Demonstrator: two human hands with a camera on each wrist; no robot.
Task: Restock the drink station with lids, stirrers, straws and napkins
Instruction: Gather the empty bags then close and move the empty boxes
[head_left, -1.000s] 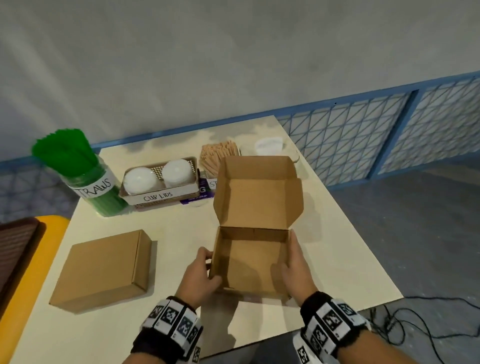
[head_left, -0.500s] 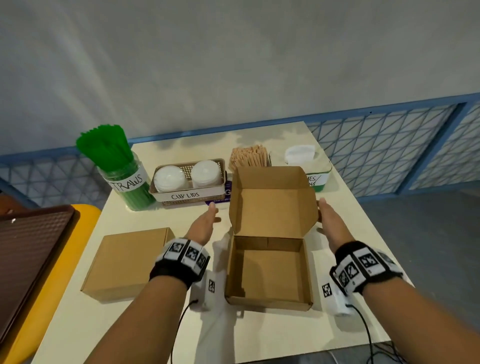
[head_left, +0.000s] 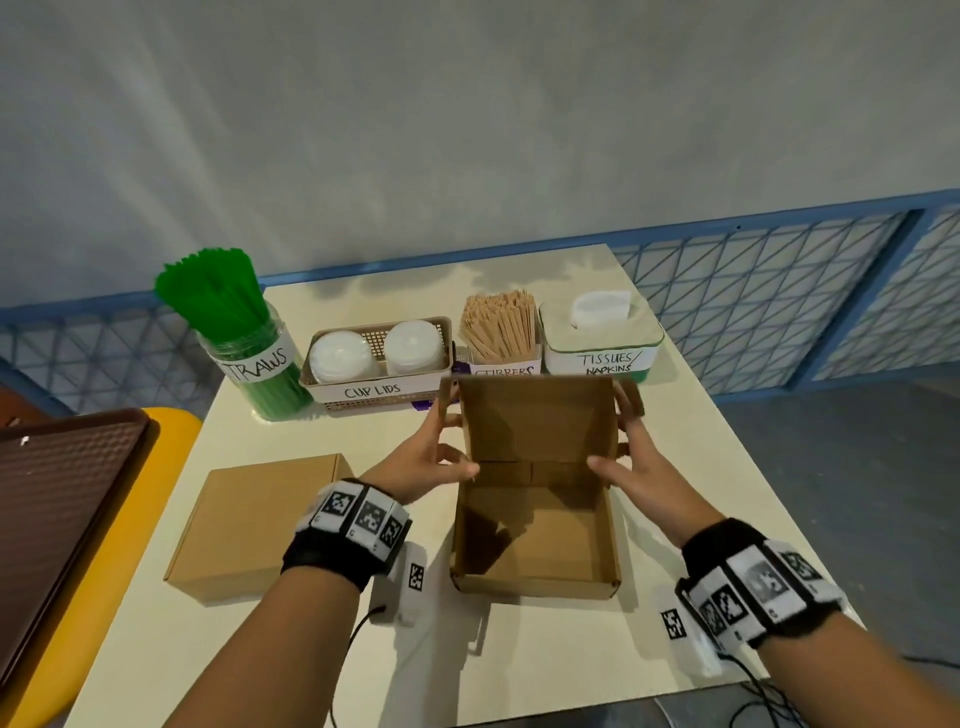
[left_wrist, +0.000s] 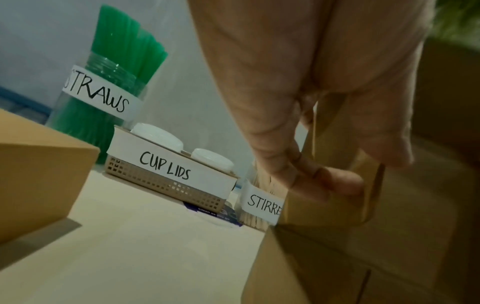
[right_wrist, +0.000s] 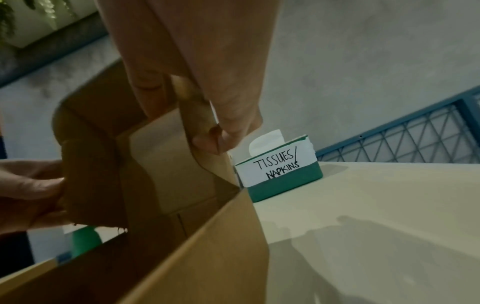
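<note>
An empty open cardboard box (head_left: 535, 545) sits on the table, its lid (head_left: 537, 418) standing upright. My left hand (head_left: 434, 457) grips the lid's left side flap (left_wrist: 335, 195), fingers curled round its edge. My right hand (head_left: 626, 457) grips the right side flap (right_wrist: 197, 127) the same way. Behind the box stand a jar of green straws (head_left: 234, 332), a basket of white cup lids (head_left: 376, 358), a holder of wooden stirrers (head_left: 501, 330) and a green tissue/napkin box (head_left: 602, 338).
A second, closed cardboard box (head_left: 260, 525) lies left of the open one. A brown tray (head_left: 57, 514) rests on a yellow surface (head_left: 171, 431) at the far left. The table's right edge drops to a grey floor with cables (head_left: 769, 712).
My hands left the box's base, moved up along its sides and took hold of the lid's two side flaps. The lid now stands more upright.
</note>
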